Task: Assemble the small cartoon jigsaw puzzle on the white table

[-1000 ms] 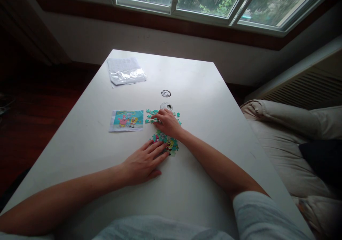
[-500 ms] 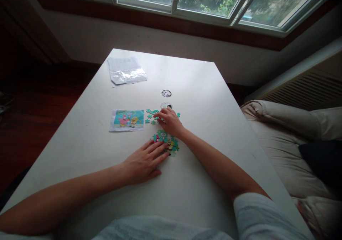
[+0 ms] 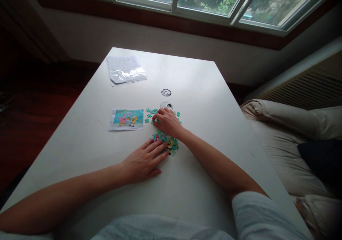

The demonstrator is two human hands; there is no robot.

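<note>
My left hand lies flat, its fingers stretched out over the lower left of a partly joined jigsaw puzzle with cartoon figures on a green ground. Part of the puzzle is hidden under those fingers. Just beyond it, my right hand is bent over a group of loose green puzzle pieces. Its thumb and forefinger close in a pinch at a puzzle piece, most of which the fingers cover. To the left lies a printed picture sheet with the same cartoon figures.
The white table carries a clear plastic sleeve with papers at its far left corner. Two round openings are set in the tabletop beyond the pieces. A beige couch stands along the right, and windows are ahead.
My right hand has drawn slightly nearer, its fingers curling and its thumb coming toward the forefinger over the loose pieces. My left hand stays on the puzzle.
</note>
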